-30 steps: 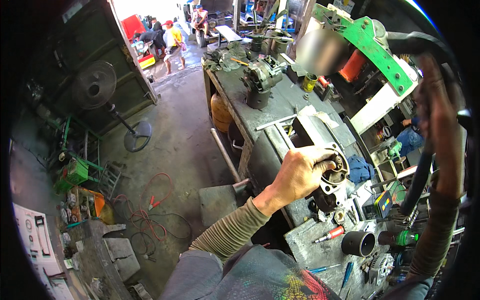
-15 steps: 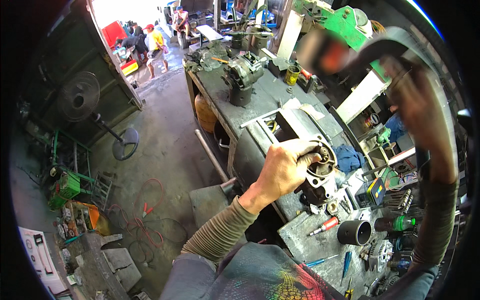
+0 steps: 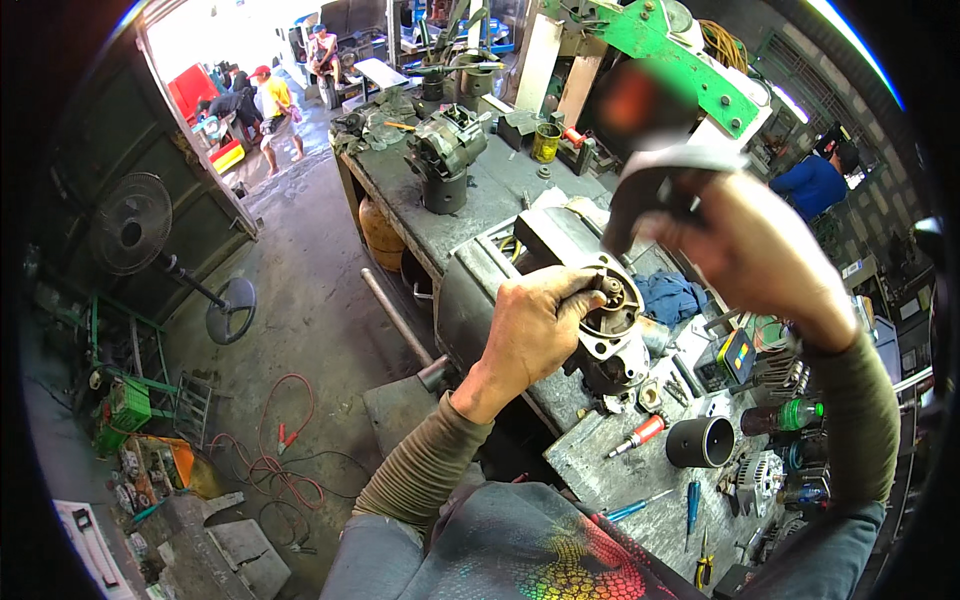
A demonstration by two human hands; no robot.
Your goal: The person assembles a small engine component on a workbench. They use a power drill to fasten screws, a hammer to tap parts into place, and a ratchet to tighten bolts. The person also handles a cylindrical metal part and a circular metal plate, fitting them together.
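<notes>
- Grimy left hand (image 3: 535,330), dark with grease, on a silver-grey metal motor housing (image 3: 610,335) with a black core.
- Right hand (image 3: 760,255) gripping a blurred tool (image 3: 650,185), grey with a dull red-orange blotch above.
- Olive-brown ribbed sleeves (image 3: 420,470) on both forearms.
- Dark grey shirt (image 3: 540,550) with a rainbow dotted print.
- Grey, stained workbench (image 3: 480,190).
- Blue rag (image 3: 670,297) just beside the housing.
- Red-handled screwdriver (image 3: 637,436); blue-handled ones (image 3: 692,500) near it.
- Black cylinder (image 3: 700,442).
- Bright green machine arm (image 3: 680,55).
- Yellow can (image 3: 546,142).
- Red cables (image 3: 275,465) on grey floor.
- Black fan (image 3: 130,225).
</notes>
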